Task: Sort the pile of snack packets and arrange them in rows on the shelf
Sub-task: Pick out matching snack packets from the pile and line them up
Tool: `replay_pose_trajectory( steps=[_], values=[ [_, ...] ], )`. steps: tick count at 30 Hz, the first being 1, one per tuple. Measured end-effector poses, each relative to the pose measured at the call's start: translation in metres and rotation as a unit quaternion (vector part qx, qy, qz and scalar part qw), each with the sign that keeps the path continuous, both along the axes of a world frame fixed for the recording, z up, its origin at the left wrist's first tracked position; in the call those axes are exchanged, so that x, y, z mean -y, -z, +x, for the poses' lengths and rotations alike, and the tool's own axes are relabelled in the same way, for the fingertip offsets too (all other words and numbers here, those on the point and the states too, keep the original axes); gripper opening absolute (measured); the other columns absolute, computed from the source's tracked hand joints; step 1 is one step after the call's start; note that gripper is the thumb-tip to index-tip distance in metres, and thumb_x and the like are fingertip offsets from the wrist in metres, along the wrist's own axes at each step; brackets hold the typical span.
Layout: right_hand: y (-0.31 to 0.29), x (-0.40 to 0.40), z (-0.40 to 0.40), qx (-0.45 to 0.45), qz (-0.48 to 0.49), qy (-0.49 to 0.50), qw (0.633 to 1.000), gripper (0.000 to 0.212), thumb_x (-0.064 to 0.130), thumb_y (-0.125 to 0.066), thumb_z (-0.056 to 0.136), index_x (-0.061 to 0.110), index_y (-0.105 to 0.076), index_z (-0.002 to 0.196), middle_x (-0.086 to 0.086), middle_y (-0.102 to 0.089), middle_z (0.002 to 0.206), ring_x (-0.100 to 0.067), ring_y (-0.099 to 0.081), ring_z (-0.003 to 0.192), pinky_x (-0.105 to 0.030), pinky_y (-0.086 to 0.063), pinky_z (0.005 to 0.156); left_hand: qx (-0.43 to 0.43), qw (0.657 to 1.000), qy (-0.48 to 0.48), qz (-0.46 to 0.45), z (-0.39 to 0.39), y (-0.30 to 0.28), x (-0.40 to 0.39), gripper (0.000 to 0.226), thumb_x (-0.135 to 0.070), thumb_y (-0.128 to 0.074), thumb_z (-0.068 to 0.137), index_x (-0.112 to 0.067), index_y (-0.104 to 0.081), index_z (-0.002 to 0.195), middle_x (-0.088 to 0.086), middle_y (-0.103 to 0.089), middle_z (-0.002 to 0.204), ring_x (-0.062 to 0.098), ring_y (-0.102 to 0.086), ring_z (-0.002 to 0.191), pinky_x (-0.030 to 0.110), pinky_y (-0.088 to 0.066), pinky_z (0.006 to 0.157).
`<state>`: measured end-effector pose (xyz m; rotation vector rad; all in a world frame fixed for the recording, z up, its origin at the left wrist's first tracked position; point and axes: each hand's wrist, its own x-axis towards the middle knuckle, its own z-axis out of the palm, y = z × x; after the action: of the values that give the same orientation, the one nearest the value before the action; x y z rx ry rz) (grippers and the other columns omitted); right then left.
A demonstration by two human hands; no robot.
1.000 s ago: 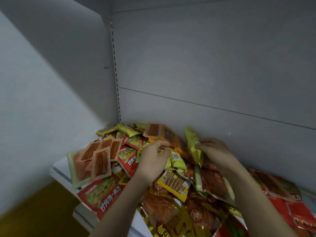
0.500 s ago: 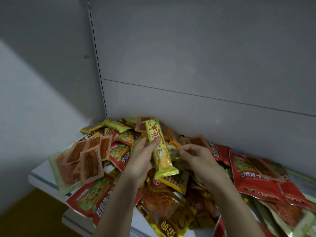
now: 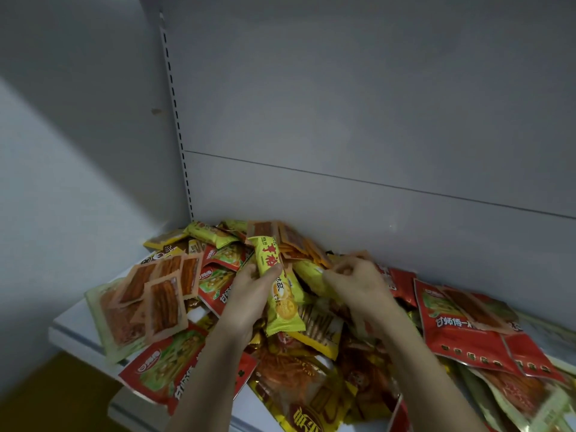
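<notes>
A mixed pile of snack packets (image 3: 314, 363) covers the white shelf (image 3: 71, 325). My left hand (image 3: 249, 294) grips a long yellow-green packet (image 3: 279, 294) with red lettering, held upright over the middle of the pile. My right hand (image 3: 355, 285) is just to its right, fingers curled on another yellow packet (image 3: 308, 272) that lies in the pile. Orange see-through packets (image 3: 162, 291) lie at the left, red packets (image 3: 458, 328) at the right.
The grey back panel (image 3: 358, 126) rises straight behind the pile. A slotted upright rail (image 3: 176, 120) runs up the left corner beside the side wall (image 3: 71, 151). The shelf's front edge (image 3: 81, 344) is at lower left, with yellow floor (image 3: 46, 397) below.
My left hand has taken up the long yellow-green packet and holds it higher over the pile. My right hand has let that packet go and shifted to another yellow one.
</notes>
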<state>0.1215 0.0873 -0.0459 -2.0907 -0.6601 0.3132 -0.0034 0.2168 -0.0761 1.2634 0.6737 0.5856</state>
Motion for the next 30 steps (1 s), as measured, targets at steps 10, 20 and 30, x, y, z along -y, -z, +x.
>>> replay_pose_trajectory(
  steps=[10, 20, 30],
  values=[
    [-0.017, 0.052, 0.023, -0.320, 0.247, -0.094, 0.910, 0.030, 0.011, -0.042, 0.092, 0.003, -0.068, 0.104, -0.019, -0.061, 0.092, -0.025, -0.056, 0.076, -0.030, -0.044, 0.053, 0.028, 0.996, -0.007, -0.088, 0.027, -0.012, 0.023, 0.047, -0.041, -0.060, 0.098, -0.014, -0.052, 0.136, 0.019, -0.074, 0.103, 0.030, -0.075, 0.083, 0.040, -0.062, 0.070],
    [-0.013, 0.031, 0.003, -0.304, 0.150, -0.165, 0.926, 0.018, 0.003, -0.044, 0.099, 0.004, -0.062, 0.100, -0.014, -0.069, 0.084, -0.023, -0.066, 0.071, -0.031, -0.055, 0.057, 0.138, 0.987, 0.037, -0.078, 0.024, -0.015, 0.029, 0.049, -0.019, -0.075, 0.083, -0.022, -0.059, 0.129, 0.005, -0.075, 0.115, 0.021, -0.073, 0.104, 0.040, -0.060, 0.083],
    [0.001, -0.029, 0.000, 0.025, -0.055, -0.106, 0.993, 0.019, 0.015, -0.050, 0.096, 0.020, -0.066, 0.086, -0.006, -0.070, 0.086, -0.026, -0.068, 0.078, -0.041, -0.054, 0.070, 0.106, 0.990, -0.059, -0.075, -0.023, -0.006, -0.024, 0.052, -0.017, -0.078, 0.080, -0.024, -0.060, 0.128, 0.004, -0.076, 0.110, 0.026, -0.074, 0.098, 0.044, -0.061, 0.078]
  ],
)
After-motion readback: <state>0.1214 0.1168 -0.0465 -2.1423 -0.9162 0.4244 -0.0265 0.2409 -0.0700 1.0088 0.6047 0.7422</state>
